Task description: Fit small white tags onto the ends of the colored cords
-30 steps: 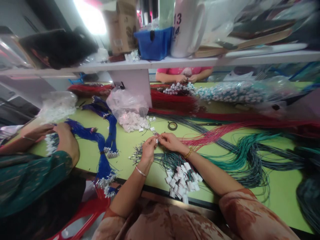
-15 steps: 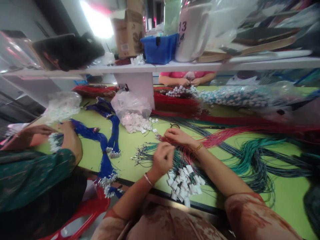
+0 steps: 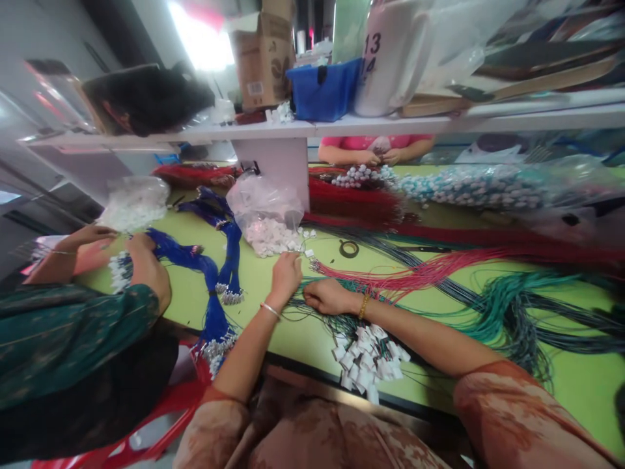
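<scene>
My left hand [image 3: 287, 279] reaches forward with its fingertips pinched together, at the edge of a few loose white connectors [image 3: 308, 253]; what is between the fingers is too small to make out. Closer to me, my right hand [image 3: 328, 297] is closed over a bundle of green and dark wires [image 3: 347, 322], thumb side toward my left hand. White connectors [image 3: 366, 361] hang together on wires below my right wrist, near the table edge. Just beyond my right hand lies a bundle of red wires [image 3: 381, 277] with metal-tipped ends.
A clear bag of white connectors [image 3: 268, 218] stands ahead. A roll of black tape [image 3: 348, 248] lies beyond the red wires. Blue wire bundles [image 3: 212, 286] and a co-worker's sleeve [image 3: 97, 326] are at left. A shelf [image 3: 273, 132] crosses above the table; another person sits behind it.
My left hand has moved forward and left to the loose connectors. My right hand has come back from the red wires onto the green and dark ones, uncovering the tape roll.
</scene>
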A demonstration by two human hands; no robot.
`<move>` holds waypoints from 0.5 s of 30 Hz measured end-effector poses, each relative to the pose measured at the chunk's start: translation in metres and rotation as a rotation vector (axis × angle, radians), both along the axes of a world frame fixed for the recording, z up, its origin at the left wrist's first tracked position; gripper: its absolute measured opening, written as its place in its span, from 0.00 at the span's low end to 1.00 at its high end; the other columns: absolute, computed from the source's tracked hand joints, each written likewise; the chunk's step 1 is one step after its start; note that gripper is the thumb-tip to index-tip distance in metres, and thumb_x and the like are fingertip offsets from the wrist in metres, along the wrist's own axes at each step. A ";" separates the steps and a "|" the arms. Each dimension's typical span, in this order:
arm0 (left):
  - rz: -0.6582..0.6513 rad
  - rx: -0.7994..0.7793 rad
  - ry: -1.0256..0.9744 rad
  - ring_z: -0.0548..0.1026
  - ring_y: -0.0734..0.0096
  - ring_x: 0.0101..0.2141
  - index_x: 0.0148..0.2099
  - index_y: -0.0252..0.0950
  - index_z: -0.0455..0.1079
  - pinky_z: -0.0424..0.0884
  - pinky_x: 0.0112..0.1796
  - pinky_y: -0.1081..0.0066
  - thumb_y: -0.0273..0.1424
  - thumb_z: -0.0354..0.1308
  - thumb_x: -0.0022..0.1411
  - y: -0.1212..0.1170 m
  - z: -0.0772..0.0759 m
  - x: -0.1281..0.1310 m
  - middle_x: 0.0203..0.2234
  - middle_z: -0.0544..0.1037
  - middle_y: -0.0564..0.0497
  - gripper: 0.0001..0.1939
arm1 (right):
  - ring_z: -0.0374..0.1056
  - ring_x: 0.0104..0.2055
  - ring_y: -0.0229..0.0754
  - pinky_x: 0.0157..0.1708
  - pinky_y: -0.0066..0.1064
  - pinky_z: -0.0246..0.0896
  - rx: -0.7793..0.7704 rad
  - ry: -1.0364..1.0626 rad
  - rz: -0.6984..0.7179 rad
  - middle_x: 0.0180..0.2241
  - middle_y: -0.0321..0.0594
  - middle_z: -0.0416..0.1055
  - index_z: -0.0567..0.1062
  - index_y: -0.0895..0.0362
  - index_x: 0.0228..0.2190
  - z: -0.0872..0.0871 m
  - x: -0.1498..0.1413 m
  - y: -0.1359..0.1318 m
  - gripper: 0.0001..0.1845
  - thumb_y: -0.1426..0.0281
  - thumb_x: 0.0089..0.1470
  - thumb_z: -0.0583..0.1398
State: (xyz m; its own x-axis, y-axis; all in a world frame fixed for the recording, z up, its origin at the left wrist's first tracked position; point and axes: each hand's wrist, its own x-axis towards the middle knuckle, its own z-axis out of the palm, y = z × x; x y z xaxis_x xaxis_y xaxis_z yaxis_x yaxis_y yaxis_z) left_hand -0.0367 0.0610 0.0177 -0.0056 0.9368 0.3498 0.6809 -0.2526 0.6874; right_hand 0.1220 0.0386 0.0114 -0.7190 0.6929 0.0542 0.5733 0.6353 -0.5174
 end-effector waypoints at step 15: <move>0.253 -0.155 -0.751 0.65 0.76 0.24 0.25 0.33 0.68 0.60 0.26 0.75 0.42 0.61 0.54 0.034 -0.011 -0.051 0.22 0.71 0.50 0.17 | 0.58 0.26 0.34 0.27 0.25 0.50 -0.162 0.131 0.046 0.25 0.37 0.68 0.69 0.59 0.29 0.006 0.006 0.007 0.08 0.69 0.55 0.53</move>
